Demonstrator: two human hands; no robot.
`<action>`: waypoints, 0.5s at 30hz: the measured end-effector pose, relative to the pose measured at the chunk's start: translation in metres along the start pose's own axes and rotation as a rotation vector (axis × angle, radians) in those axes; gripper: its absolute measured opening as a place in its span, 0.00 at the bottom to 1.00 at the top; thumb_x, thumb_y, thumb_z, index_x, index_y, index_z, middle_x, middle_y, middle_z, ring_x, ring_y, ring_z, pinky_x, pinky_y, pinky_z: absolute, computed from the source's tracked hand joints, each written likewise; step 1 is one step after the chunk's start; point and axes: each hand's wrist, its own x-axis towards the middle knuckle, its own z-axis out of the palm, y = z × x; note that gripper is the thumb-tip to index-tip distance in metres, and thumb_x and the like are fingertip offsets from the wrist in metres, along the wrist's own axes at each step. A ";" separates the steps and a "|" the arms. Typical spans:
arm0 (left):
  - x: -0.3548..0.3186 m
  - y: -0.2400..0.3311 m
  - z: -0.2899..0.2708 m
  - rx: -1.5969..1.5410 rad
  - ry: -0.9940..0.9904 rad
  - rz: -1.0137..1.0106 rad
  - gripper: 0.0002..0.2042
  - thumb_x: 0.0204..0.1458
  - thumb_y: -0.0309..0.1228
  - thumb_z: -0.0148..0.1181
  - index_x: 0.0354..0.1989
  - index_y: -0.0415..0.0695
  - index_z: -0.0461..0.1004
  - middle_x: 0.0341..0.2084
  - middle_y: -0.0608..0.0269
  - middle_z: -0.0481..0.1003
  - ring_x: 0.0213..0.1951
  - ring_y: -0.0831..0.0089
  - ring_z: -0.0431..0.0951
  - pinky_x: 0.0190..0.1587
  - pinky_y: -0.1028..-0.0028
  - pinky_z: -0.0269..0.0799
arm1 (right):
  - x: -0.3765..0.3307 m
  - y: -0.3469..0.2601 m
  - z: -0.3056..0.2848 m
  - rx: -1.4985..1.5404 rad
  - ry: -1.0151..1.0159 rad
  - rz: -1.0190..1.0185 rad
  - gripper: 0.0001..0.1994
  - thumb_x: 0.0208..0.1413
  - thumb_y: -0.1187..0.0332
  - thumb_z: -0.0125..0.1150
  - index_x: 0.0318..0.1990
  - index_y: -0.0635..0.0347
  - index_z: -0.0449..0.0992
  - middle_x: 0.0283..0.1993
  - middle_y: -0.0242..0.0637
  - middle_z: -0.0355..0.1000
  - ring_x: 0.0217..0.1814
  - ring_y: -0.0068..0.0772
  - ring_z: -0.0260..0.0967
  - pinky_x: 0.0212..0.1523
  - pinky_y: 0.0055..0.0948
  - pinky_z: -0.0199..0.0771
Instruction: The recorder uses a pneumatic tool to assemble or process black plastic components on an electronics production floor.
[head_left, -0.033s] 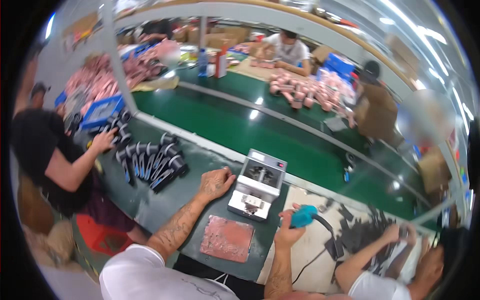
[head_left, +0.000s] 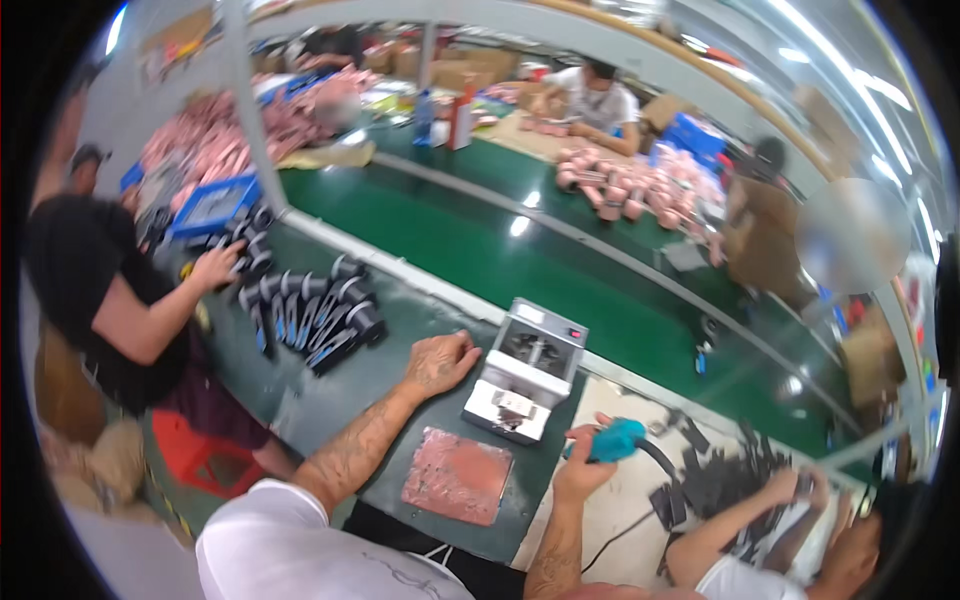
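Holds in the right hand (head_left: pixel 580 472) a teal, rounded, plastic-looking handheld tool (head_left: pixel 618 440) with a thick black cord (head_left: pixel 655 455), above a pale, flat sheet (head_left: pixel 605 500) on the right, beyond the silver-grey, boxy machine (head_left: pixel 530 380) with an open-topped cavity. Keeps those fingers bent around the tool's left end. Looks stiff and fairly light, perhaps slippery in a loose grip; probably best grasped round the thick body, allowing for some tug from the cord. Rests the left hand (head_left: pixel 440 365) on the smooth, dark green desk (head_left: pixel 405 320), just left of the machine, fingers curled inward, apparently pinching nothing; cannot tell about anything under the palm. Includes, on the near side, a reddish-pink, rectangular slab (head_left: pixel 457 476), mottled and rough-looking, and, farther left, black, rigid-looking parts (head_left: pixel 318 308) with cylindrical heads and blue-marked handles.
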 end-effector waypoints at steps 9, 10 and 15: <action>-0.002 -0.006 -0.008 -0.240 -0.034 0.005 0.13 0.62 0.44 0.59 0.36 0.47 0.78 0.27 0.56 0.80 0.34 0.56 0.82 0.40 0.58 0.77 | -0.004 0.007 0.002 -0.334 0.038 -0.137 0.36 0.66 0.43 0.59 0.62 0.74 0.69 0.43 0.44 0.74 0.47 0.38 0.70 0.47 0.35 0.70; -0.004 -0.006 -0.010 -0.266 -0.024 0.005 0.13 0.62 0.43 0.59 0.36 0.47 0.78 0.27 0.57 0.79 0.34 0.56 0.82 0.40 0.59 0.77 | -0.006 0.007 0.002 -0.320 0.010 -0.103 0.38 0.66 0.42 0.57 0.63 0.75 0.68 0.48 0.47 0.75 0.52 0.41 0.70 0.54 0.38 0.70; -0.004 -0.005 -0.009 -0.369 -0.044 -0.029 0.12 0.63 0.42 0.58 0.35 0.46 0.77 0.25 0.60 0.79 0.32 0.59 0.82 0.37 0.61 0.76 | -0.007 0.032 -0.004 -0.365 -0.108 -0.198 0.31 0.69 0.49 0.55 0.63 0.73 0.68 0.56 0.50 0.73 0.57 0.45 0.71 0.61 0.43 0.68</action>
